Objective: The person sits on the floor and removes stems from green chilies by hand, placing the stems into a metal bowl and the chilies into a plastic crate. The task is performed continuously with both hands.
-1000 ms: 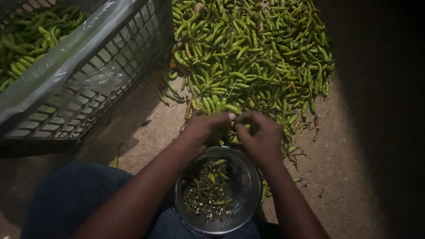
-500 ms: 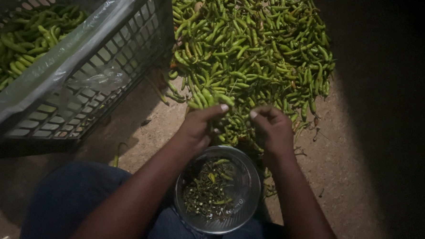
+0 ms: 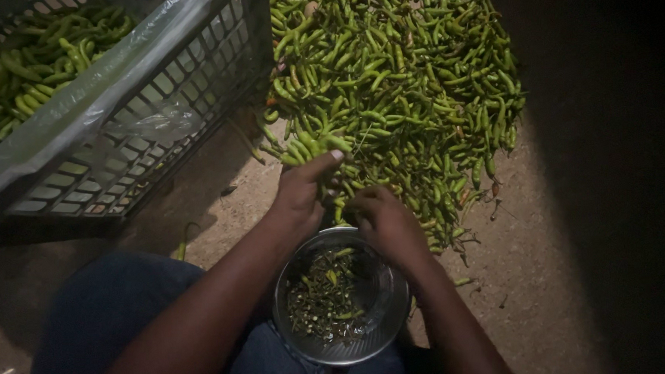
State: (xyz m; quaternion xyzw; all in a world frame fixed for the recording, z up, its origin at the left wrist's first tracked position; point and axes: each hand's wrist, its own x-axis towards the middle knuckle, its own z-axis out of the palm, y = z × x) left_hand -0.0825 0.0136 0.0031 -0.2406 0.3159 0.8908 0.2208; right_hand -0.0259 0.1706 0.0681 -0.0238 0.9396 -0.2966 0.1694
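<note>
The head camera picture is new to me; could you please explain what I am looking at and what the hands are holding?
The camera sits on a person's head and looks down at their own two bare hands. The left hand and the right hand meet at the near edge of a big pile of green chillies spread on the sandy ground. Whether either has a chilli in its grip is hidden. Below the hands, on the lap, a round metal bowl holds small stems and bits. On the left stands a grey slatted crate, lined with clear plastic, with more chillies inside.
</note>
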